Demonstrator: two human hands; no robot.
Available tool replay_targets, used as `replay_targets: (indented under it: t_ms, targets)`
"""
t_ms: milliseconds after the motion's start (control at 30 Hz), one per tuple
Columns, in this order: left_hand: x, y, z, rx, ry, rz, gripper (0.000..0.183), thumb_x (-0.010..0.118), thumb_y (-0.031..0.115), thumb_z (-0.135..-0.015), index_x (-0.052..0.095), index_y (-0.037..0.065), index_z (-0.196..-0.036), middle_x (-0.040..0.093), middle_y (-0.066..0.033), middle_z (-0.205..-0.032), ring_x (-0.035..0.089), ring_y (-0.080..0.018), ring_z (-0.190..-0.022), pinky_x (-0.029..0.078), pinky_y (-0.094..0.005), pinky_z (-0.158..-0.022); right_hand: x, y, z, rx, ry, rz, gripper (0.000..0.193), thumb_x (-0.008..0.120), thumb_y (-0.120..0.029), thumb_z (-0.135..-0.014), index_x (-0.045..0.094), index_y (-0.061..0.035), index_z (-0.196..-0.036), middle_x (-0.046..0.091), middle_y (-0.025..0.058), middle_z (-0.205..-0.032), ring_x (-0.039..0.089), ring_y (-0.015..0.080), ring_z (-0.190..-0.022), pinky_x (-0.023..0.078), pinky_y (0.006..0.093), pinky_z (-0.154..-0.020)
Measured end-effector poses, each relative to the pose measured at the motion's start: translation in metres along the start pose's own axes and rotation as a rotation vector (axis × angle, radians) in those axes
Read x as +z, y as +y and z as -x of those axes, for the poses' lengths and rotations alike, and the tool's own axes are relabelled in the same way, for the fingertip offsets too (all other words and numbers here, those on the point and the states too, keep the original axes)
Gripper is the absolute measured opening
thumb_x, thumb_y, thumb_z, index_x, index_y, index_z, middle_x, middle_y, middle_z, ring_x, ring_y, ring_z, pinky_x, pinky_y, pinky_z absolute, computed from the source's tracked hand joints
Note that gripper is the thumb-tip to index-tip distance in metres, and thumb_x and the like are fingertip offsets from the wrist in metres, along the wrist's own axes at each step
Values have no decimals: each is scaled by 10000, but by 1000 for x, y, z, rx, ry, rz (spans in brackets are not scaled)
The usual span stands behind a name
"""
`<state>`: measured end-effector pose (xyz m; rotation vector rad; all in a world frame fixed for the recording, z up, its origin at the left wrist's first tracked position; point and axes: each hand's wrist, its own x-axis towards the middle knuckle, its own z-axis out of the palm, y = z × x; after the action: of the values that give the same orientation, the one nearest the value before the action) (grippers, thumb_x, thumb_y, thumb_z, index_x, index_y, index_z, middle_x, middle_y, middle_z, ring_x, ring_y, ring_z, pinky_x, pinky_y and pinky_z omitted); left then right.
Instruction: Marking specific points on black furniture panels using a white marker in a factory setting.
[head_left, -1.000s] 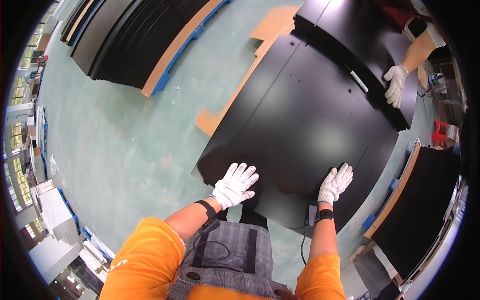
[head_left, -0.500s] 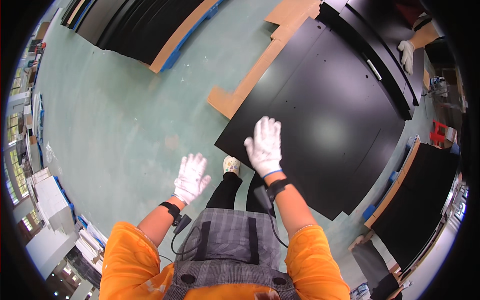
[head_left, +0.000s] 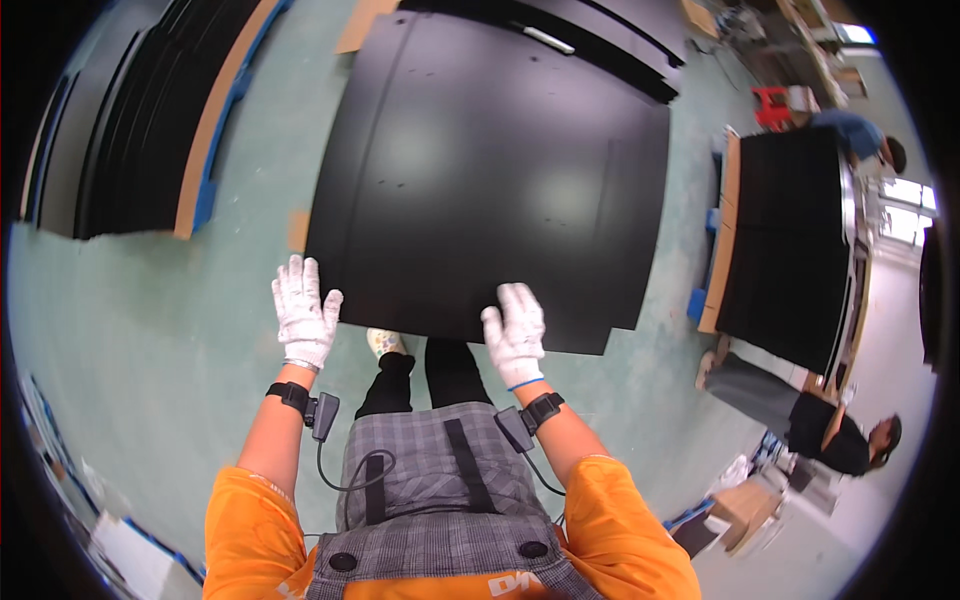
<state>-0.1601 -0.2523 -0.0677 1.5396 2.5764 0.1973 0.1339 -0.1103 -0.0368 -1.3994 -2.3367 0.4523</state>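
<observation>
A large black panel (head_left: 490, 180) with a few small holes lies flat in front of me, its near right corner notched. My left hand (head_left: 306, 315), in a white glove, is open with fingers stretched out at the panel's near left corner. Whether it touches the edge I cannot tell. My right hand (head_left: 516, 335), gloved too, reaches over the near edge, fingers extended and nothing held. At the panel's far side stands a raised black edge with a small white strip (head_left: 548, 40) on it.
A stack of dark panels (head_left: 150, 130) on a blue pallet stands at the left. Another black stack (head_left: 780, 230) is at the right, with a person (head_left: 840, 425) near its lower end and another person (head_left: 850, 135) beyond. A red stool (head_left: 771, 106) stands at far right.
My view has turned to the right, so the panel now lies straight ahead. My left hand has come forward to its near left corner. A co-worker's gloved hand has left the view.
</observation>
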Motion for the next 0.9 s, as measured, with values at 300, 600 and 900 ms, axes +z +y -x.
replay_targets:
  t_ms: [300,600,900]
  targets:
    - [-35,60,-91,-450,-314,234,970,703,434,-780,157,60,-1490,370,-205,-1423,396,-373,-1288,374,-423,-1045,-78,185,33,1175,40,84,566,531,-495,-891,609,17,-1120,623,222,-1129,577,370,-1074,444,436,-938]
    - [-24,59,-113,-624,-242,234,970,748,494,-723,297,6,-1430,409,-217,-1396,426,-361,-1277,388,-412,-1044,-67,202,46,1217,3,-136,583,521,-540,-900,580,17,-1060,643,222,-1031,609,371,-977,465,437,-861]
    - [-30,75,-97,-596,-226,191,870,763,476,-700,424,-42,-1312,520,-227,-1220,502,-378,-1159,422,-428,-984,-69,225,80,1117,-76,-141,582,456,-496,-946,591,51,-1093,617,266,-1070,564,410,-1030,435,425,-889]
